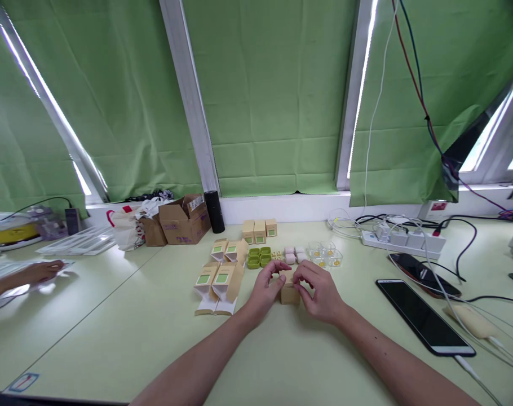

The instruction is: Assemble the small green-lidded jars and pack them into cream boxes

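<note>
Green blinds (pixel 265 101) hang behind a pale table (pixel 133 344); on it, near the middle, a small box (pixel 290 297) sits between the left hand (pixel 267 288) and the right hand (pixel 321 287), both holding it narrowly, fingers bent against its sides and top; just beyond lie green trays (pixel 253 263), pink blocks (pixel 290 259) and clear cups (pixel 335 259); open cartons (pixel 222 278) stand to the left; a phone (pixel 425 316) lies well right; at far left, another person's hand (pixel 40 273) touches the sheets (pixel 13 293).

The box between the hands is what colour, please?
The box is light brown, in the head view.
</note>
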A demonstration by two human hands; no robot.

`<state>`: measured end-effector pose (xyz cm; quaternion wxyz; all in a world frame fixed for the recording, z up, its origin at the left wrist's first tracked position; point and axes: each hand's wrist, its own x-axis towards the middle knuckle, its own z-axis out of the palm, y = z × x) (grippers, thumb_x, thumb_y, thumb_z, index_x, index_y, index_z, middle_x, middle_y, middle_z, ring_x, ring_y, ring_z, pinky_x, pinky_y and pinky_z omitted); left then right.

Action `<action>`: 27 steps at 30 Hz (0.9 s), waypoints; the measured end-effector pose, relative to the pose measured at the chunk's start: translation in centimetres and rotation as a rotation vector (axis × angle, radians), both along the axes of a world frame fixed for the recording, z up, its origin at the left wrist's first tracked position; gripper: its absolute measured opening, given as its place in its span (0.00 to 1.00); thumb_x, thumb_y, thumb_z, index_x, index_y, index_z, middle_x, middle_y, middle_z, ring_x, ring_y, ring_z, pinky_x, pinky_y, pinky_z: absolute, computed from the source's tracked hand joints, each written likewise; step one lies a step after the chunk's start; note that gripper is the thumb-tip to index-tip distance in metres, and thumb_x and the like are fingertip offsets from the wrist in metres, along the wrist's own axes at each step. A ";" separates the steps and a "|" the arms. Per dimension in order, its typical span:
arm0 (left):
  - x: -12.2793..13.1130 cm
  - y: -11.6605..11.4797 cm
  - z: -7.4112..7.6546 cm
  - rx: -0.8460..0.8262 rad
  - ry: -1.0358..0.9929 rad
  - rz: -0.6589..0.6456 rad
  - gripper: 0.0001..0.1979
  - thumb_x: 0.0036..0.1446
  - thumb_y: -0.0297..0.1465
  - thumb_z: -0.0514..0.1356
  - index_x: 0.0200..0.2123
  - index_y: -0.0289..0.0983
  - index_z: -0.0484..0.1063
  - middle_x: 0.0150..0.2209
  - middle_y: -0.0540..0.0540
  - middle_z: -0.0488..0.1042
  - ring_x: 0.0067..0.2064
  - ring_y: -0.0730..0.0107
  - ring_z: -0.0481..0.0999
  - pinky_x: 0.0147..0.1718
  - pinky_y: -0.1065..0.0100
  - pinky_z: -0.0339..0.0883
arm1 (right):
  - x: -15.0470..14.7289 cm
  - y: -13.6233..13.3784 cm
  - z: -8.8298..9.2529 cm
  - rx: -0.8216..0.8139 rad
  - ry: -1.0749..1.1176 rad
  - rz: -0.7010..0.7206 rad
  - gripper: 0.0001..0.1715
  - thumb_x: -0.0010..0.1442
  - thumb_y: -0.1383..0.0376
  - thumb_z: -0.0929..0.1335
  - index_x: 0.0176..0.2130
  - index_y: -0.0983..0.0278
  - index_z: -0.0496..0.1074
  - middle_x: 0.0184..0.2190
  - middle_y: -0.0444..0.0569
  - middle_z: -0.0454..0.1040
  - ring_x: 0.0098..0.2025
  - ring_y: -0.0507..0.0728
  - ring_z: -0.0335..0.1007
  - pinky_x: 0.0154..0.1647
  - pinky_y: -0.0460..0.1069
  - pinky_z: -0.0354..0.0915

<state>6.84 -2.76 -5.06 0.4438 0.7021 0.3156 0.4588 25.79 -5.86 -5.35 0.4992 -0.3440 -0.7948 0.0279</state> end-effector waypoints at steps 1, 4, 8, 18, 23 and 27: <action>0.0 0.0 0.0 0.006 0.000 0.000 0.14 0.62 0.41 0.60 0.47 0.40 0.74 0.50 0.42 0.76 0.55 0.53 0.72 0.56 0.57 0.60 | 0.0 0.0 0.0 0.001 -0.003 0.000 0.09 0.58 0.75 0.66 0.35 0.61 0.67 0.32 0.45 0.68 0.33 0.55 0.64 0.31 0.48 0.57; 0.0 -0.1 0.1 0.023 0.008 0.003 0.13 0.61 0.38 0.60 0.47 0.40 0.74 0.50 0.42 0.76 0.54 0.55 0.73 0.57 0.57 0.60 | 0.0 -0.1 0.1 0.006 -0.008 -0.004 0.08 0.58 0.74 0.66 0.35 0.61 0.68 0.31 0.45 0.68 0.32 0.55 0.64 0.31 0.48 0.56; 0.0 -0.2 0.2 0.024 0.030 0.011 0.12 0.61 0.35 0.60 0.47 0.40 0.74 0.50 0.42 0.76 0.55 0.55 0.72 0.58 0.57 0.60 | 0.1 -0.1 0.1 0.018 -0.024 -0.010 0.09 0.57 0.75 0.66 0.33 0.61 0.67 0.30 0.45 0.68 0.32 0.55 0.63 0.31 0.48 0.55; 0.1 -0.1 0.1 0.022 0.060 0.021 0.14 0.56 0.32 0.61 0.47 0.40 0.73 0.51 0.43 0.76 0.56 0.53 0.71 0.58 0.56 0.59 | 0.3 0.2 -0.3 -0.017 -0.051 0.030 0.10 0.55 0.75 0.66 0.31 0.60 0.63 0.29 0.44 0.67 0.31 0.54 0.63 0.31 0.48 0.55; 0.0 -0.2 0.2 0.046 0.070 0.018 0.14 0.58 0.33 0.61 0.48 0.40 0.73 0.51 0.43 0.76 0.56 0.54 0.72 0.59 0.56 0.59 | 0.4 0.3 -0.3 -0.046 -0.070 0.021 0.10 0.54 0.75 0.66 0.32 0.60 0.64 0.30 0.44 0.69 0.31 0.54 0.64 0.31 0.47 0.56; -0.1 -0.1 0.1 0.094 0.053 0.069 0.13 0.63 0.37 0.59 0.49 0.40 0.73 0.51 0.42 0.76 0.52 0.57 0.72 0.55 0.58 0.62 | 0.7 0.8 -0.4 -0.065 -0.096 -0.087 0.12 0.54 0.74 0.66 0.38 0.60 0.68 0.32 0.45 0.70 0.32 0.55 0.66 0.32 0.48 0.58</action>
